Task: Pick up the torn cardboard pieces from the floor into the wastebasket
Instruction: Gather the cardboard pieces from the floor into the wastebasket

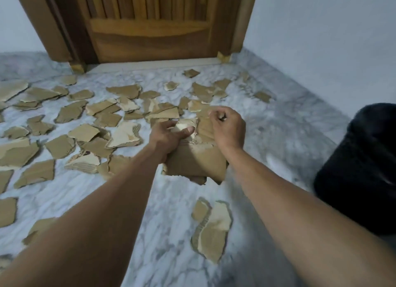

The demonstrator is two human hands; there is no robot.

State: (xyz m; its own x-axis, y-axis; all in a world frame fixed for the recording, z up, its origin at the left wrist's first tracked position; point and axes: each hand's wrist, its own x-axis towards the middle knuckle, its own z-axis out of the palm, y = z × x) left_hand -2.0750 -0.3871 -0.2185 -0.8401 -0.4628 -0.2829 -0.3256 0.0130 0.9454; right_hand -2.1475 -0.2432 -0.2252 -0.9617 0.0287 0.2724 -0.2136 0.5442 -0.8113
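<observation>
Torn brown cardboard pieces [72, 111] lie scattered over the marble floor [167, 233], mostly to the left and ahead. My left hand [169, 134] grips a stack of cardboard pieces [197, 160] held above the floor in the middle of the view. My right hand [227, 126] is beside it with curled fingers pinching the top edge of a piece on that stack. The black wastebasket [360, 171] stands at the right edge, blurred. One larger torn piece [214, 229] lies on the floor below the stack.
A wooden door [150, 23] in its frame closes off the far side. A pale wall [321, 40] runs along the right, behind the wastebasket. Bare marble floor shows in front of me and between the stack and the wastebasket.
</observation>
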